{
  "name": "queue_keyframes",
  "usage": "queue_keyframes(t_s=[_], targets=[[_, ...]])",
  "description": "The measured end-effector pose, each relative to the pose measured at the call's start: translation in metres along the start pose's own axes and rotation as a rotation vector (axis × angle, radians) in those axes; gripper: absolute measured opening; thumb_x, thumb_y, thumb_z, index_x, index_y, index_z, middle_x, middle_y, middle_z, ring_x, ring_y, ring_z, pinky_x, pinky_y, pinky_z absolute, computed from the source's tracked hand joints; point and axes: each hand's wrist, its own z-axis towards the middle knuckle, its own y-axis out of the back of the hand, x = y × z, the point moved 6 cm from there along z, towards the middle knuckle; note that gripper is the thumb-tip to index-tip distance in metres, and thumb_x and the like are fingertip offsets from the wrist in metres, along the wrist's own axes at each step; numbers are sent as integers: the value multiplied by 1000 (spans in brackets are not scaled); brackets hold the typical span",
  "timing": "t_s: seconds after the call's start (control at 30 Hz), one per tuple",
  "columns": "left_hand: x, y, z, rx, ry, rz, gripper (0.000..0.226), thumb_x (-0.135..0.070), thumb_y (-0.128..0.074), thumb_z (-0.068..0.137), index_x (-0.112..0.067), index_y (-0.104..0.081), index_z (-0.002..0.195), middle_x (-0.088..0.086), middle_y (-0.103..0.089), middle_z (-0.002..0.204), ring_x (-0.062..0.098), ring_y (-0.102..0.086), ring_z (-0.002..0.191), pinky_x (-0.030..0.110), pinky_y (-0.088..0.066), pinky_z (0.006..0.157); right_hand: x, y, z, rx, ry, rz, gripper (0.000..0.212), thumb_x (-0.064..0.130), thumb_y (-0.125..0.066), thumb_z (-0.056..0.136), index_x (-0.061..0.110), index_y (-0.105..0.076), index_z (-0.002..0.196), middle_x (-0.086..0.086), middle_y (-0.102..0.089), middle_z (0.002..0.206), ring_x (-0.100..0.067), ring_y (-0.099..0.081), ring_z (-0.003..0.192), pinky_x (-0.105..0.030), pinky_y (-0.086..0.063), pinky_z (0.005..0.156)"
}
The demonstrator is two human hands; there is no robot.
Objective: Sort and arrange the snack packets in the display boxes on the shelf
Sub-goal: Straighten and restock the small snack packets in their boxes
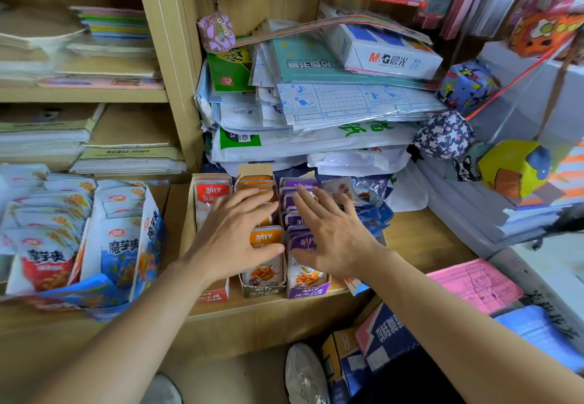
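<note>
Now the left hand [234, 236] and right hand [328, 233] are flat, fingers [249, 201] straight and spread, holding nothing. Orange packets [266, 239] sit right under the left fingers, purple packets [301, 242] under the right. Both rows run away from the fingertips, front to back.

Small stationery shop: wooden shelf [420, 239] held snack display boxes [303, 290], stacked notebooks [113, 24], packaged paper reams [388, 52].
</note>
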Motion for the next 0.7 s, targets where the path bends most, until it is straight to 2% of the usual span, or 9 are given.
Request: queue_keyframes(t_s=[0.1, 0.2, 0.3, 0.37, 0.47, 0.57, 0.63, 0.7], targets=[[4, 3, -13, -39, 23, -43, 80, -72, -50, 79, -29, -51, 146, -13, -41, 155, 9, -31, 144, 44, -26, 120, 6, -12, 6, 102, 19, -8, 102, 76, -41, 87, 12, -7, 159, -5, -9, 167, -22, -7, 154, -49, -2, 123], [-1, 10, -26, -156, 5, -10, 60, -51, -69, 85, -25, -60, 138, -9, -55, 144, 13, -44, 135, 41, -36, 112, 3, -4, 14, 95, 25, -47, 108, 81, -38, 85, 12, 0, 159, -7, 6, 167, -23, 6, 154, -46, 5, 122], [-17, 15, -42, -297, -8, -34, 38, -36, -76, 84, -22, -72, 119, -9, -68, 118, 11, -57, 112, 35, -49, 97, -1, 0, 23, 72, -7, -16, 97, 74, -30, 93, 11, 5, 159, -8, 12, 166, -21, 11, 153, -42, 9, 121], [-33, 3, -53, -258, -74, -60, 32, -38, -74, 85, -24, -73, 114, -12, -67, 112, 8, -57, 107, 32, -51, 90, 1, -10, 26, 139, -1, -35, 89, 70, -23, 97, 12, 0, 159, -7, 9, 167, -21, 8, 154, -45, 8, 122], [-44, -27, -67, -104, -150, -44, 41, -45, -71, 87, -27, -69, 124, -11, -64, 125, 9, -54, 116, 30, -49, 95, 1, -14, 28, 213, 17, -53, 93, 77, -21, 92, 15, -3, 160, -6, 8, 167, -20, 7, 154, -51, 3, 124], [-43, -49, -76, -31, -152, -42, 40, -46, -69, 90, -32, -66, 126, -9, -55, 140, 12, -49, 130, 34, -49, 102, -5, -4, 24, 222, 37, -28, 102, 83, -23, 84, 18, 1, 160, -3, 9, 167, -17, 8, 154, -50, 2, 124], [-43, -55, -79, -33, -142, -62, 35, -43, -69, 91, -32, -68, 124, -7, -51, 144, 14, -47, 134, 33, -51, 101, -6, 3, 12, 172, 60, -11, 90, 66, -39, 94, 19, -1, 160, -3, 5, 167, -18, 6, 154, -49, -3, 124], [-44, -57, -80, -60, -137, -98, 33, -39, -70, 92, -29, -70, 123, -4, -53, 142, 16, -50, 131, 31, -53, 96, 0, 0, -8, 130, 93, -30, 80, 47, -47, 99, 18, -5, 160, -4, -4, 167, -21, -1, 154, -47, -5, 125]])
